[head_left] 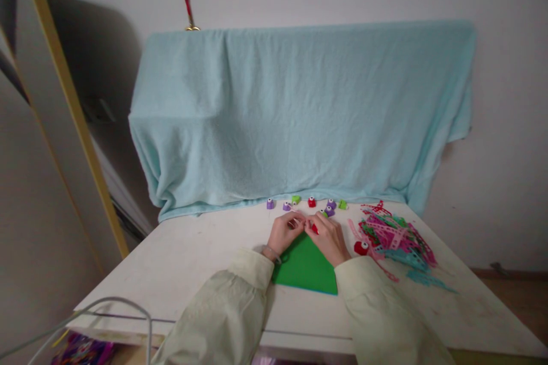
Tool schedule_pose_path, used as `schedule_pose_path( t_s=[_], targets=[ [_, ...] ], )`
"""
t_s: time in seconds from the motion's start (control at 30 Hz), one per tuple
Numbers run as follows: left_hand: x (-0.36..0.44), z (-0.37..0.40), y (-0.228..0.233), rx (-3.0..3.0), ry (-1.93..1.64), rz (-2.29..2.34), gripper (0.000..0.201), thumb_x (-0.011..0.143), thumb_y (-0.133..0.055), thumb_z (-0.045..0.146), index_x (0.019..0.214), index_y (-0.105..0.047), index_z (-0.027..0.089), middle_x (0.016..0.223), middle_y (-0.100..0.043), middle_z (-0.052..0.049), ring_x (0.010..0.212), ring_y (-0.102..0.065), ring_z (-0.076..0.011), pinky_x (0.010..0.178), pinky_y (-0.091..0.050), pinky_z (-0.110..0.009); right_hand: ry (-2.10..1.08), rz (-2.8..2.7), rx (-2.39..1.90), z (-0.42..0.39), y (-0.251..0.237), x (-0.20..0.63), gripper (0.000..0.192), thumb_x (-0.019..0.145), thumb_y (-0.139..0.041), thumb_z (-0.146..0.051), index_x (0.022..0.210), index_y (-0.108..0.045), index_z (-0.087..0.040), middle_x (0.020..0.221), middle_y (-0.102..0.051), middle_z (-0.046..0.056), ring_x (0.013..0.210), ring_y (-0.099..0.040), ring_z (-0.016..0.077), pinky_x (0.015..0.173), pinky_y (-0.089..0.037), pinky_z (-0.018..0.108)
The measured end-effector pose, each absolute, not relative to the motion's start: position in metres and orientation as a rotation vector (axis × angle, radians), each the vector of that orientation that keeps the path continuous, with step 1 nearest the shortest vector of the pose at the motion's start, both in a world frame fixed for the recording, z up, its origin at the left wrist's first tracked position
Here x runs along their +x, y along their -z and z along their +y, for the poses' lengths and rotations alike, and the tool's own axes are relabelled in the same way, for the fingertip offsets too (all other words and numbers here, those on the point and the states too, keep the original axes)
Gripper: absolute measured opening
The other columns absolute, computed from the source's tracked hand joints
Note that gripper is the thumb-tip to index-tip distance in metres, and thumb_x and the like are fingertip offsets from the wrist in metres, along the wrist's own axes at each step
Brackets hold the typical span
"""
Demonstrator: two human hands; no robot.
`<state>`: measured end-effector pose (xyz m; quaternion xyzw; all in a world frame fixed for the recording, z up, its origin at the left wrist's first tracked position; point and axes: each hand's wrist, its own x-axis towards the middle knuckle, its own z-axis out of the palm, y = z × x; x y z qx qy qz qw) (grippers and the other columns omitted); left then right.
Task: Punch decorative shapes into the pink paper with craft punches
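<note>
My left hand (286,232) and my right hand (329,235) meet over the far part of a green sheet (306,271), fingers bent and fingertips pinched close together. Between the right fingers shows a small red piece (314,228); its shape is mostly covered. What the left fingertips pinch, if anything, is too small to make out. Just beyond my hands lie small plastic pieces with white round tops: a red one (311,202), a purple one (270,203) and a green one (295,199) among them. Another red piece (361,248) rests right of my right wrist.
A heap of pink, teal, red and green perforated plastic strips (396,236) spreads over the right side of the white table (205,262). Behind it hangs a light blue cloth (299,114). A grey cable (115,300) loops at the front left, above a purple packet (83,349).
</note>
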<state>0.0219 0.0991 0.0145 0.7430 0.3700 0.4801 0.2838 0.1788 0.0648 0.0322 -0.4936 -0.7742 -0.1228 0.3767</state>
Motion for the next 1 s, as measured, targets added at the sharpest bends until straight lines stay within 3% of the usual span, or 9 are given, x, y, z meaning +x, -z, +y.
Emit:
schedule_pose_path(
  t_s=[0.3, 0.53, 0.8, 1.0],
  targets=[
    [0.022, 0.100, -0.015, 1.901, -1.302, 0.968, 0.017, 0.080, -0.057, 0.026, 0.088, -0.067, 0.015, 0.083, -0.068, -0.003, 0.064, -0.057, -0.0112, 0.061, -0.045, -0.021, -0.157, -1.745, -1.170, 0.071, -0.031, 0.181, 0.010, 0.083, -0.053, -0.024, 0.083, -0.063, -0.020, 0.082, -0.064, 0.003, 0.074, -0.059, 0.0174, 0.071, -0.043, 0.027],
    [0.022, 0.103, -0.015, 1.766, -1.342, 0.994, 0.018, 0.080, -0.056, 0.030, 0.085, -0.065, 0.015, 0.078, -0.066, -0.002, 0.058, -0.056, -0.0099, 0.055, -0.043, -0.020, -0.555, -1.452, -1.107, 0.083, -0.026, 0.189, 0.022, 0.080, -0.058, -0.035, 0.087, -0.068, -0.017, 0.085, -0.068, 0.006, 0.079, -0.062, 0.0202, 0.073, -0.047, 0.030],
    [0.018, 0.106, -0.018, 1.624, -1.362, 0.959, 0.019, 0.079, -0.057, 0.033, 0.084, -0.063, 0.015, 0.072, -0.065, -0.001, 0.055, -0.057, -0.0106, 0.056, -0.044, -0.021, -0.601, -1.405, -1.092, 0.087, -0.024, 0.191, 0.028, 0.077, -0.061, -0.040, 0.087, -0.069, -0.016, 0.085, -0.069, 0.008, 0.079, -0.062, 0.0218, 0.073, -0.048, 0.032],
    [0.019, 0.106, -0.019, 1.585, -1.340, 0.907, 0.022, 0.079, -0.058, 0.035, 0.085, -0.063, 0.014, 0.069, -0.063, -0.001, 0.056, -0.057, -0.0111, 0.057, -0.045, -0.022, -0.456, -1.534, -1.085, 0.079, -0.029, 0.185, 0.026, 0.080, -0.059, -0.037, 0.092, -0.069, -0.017, 0.085, -0.069, 0.007, 0.075, -0.062, 0.0200, 0.072, -0.049, 0.032]
  ],
)
